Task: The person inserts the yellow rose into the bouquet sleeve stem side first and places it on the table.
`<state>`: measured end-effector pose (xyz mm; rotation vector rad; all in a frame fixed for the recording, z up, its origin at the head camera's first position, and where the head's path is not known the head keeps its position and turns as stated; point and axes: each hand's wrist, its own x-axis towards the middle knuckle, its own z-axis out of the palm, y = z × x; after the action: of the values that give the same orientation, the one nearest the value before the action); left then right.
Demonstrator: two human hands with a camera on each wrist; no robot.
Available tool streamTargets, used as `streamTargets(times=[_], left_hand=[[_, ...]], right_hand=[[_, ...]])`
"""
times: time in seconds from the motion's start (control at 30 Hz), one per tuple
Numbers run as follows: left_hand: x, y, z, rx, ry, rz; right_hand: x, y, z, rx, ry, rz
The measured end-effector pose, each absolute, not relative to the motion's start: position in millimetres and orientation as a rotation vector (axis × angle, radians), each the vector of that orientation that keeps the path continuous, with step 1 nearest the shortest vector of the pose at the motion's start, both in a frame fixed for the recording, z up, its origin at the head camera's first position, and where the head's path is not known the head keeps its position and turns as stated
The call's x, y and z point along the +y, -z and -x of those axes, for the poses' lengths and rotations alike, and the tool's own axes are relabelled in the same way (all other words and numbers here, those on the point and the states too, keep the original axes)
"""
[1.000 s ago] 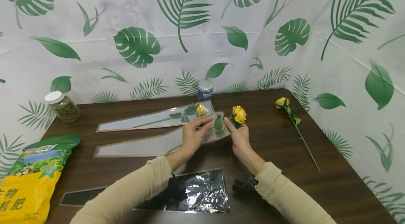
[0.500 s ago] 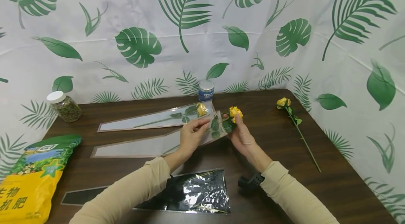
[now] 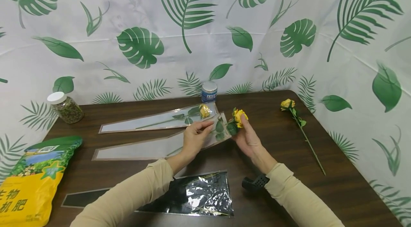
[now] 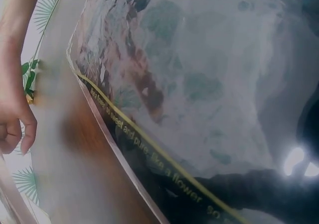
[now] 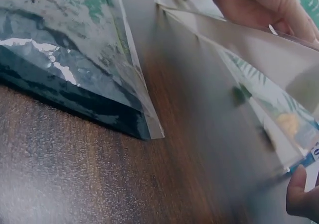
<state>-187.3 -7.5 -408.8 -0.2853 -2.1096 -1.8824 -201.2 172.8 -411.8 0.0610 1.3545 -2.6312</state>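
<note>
Left hand (image 3: pixel 193 138): pinching the clear sleeve (image 3: pixel 131 149) near its mouth, closing thumb and bent fingers together on the film.
Right hand (image 3: pixel 249 140): cupping the head of the yellow rose (image 3: pixel 238 117) just beyond that mouth — pressing with the thumb along the petals, reaching behind them with the other fingers, mostly hidden.
Yellow rose: lying partly within the clear sleeve, running its stem leftward inside, showing its bloom and uppermost leaves outside.
Clear sleeve: stretching left across the dark table (image 3: pixel 346 202), narrowing toward its far end.
Right wrist: wearing a black strap (image 3: pixel 255 183) beside a beige cuff (image 3: pixel 277 180).
Second sleeve (image 3: pixel 118 126): lying just behind the first, enclosing a packed rose (image 3: pixel 204 111).
Blue tin (image 3: pixel 209 95): standing upright behind the second sleeve, wearing a silvery lid.
Black sleeve (image 3: pixel 205 191): lying glossy in the foreground, carrying gold lettering — seen closest in the left wrist view.
Loose rose (image 3: pixel 302 123): resting well apart on the right, pointing its stem toward the near side.
Lidded jar (image 3: pixel 68 109): holding greenish bits at back left.
Yellow-and-green bag (image 3: pixel 30 184): lying at the left edge.
Leaf-print backdrop (image 3: pixel 205 63): hanging behind everything.
</note>
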Motion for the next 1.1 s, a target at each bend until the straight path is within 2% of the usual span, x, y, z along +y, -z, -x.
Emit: streamTargets(times=[0.13, 0.43, 0.57, 0.7, 0.87, 1.1], left_hand=[[-6.2, 404.2, 185.6, -2.117, 1.876, 0.272], [-6.2, 369.7, 166.7, -2.132, 1.846, 0.281], [-5.7, 385.4, 176.5, -2.126, 1.842, 0.276], [-6.1, 400.8, 186.0, -2.135, 1.824, 0.284], [-7.4, 402.1, 188.3, -2.148, 1.798, 0.304], [-8.3, 401.4, 188.9, -2.167, 1.78, 0.303]], right_hand=[[170.0, 410.9, 198.9, 1.525, 2.567, -0.077], [164.7, 411.2, 195.4, 1.966, 2.285, -0.091], [163.7, 412.6, 194.8, 2.072, 2.178, -0.145], [163.4, 414.4, 191.7, 2.083, 2.258, -0.17], [164.4, 415.3, 185.4, 2.15, 2.369, -0.125], [167.0, 416.2, 181.1, 2.278, 2.253, -0.063]])
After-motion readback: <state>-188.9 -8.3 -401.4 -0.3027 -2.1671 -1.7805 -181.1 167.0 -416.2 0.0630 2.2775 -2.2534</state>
